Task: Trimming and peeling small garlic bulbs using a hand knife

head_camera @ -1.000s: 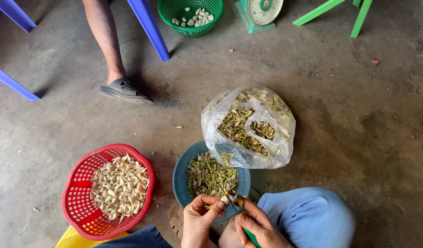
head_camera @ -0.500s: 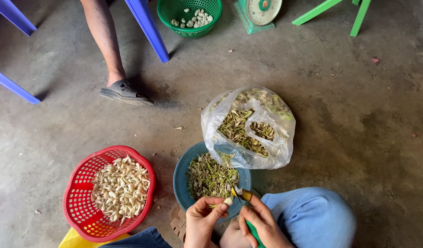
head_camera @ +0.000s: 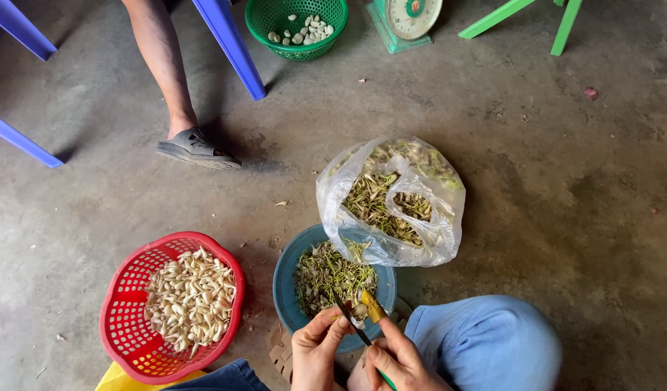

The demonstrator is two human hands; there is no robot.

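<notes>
Head view: both hands work at the near edge, over the near rim of the blue bowl (head_camera: 284,286). The left hand (head_camera: 315,355) pinches a small pale clove (head_camera: 359,310) at its fingertips, thumb and forefinger closed on it, other fingers curled. The clove sits just far and right of that hand, above the bowl's heap of greenish peelings (head_camera: 332,274). The right hand (head_camera: 398,358) is clenched round a green-handled knife (head_camera: 355,329); its dark blade runs on a diagonal, from near right up to far left, tip crossing just beside the clove. Blade touching the clove or just clear of it: cannot tell, it's small and partly hidden. A yellowish cover shows on the right fingertip next to the clove, probably a guard. The red basket (head_camera: 127,340) of peeled cloves lies to the left, nearer the left hand. The clear plastic bag (head_camera: 442,232) of scraps rests against the bowl's far rim.
</notes>
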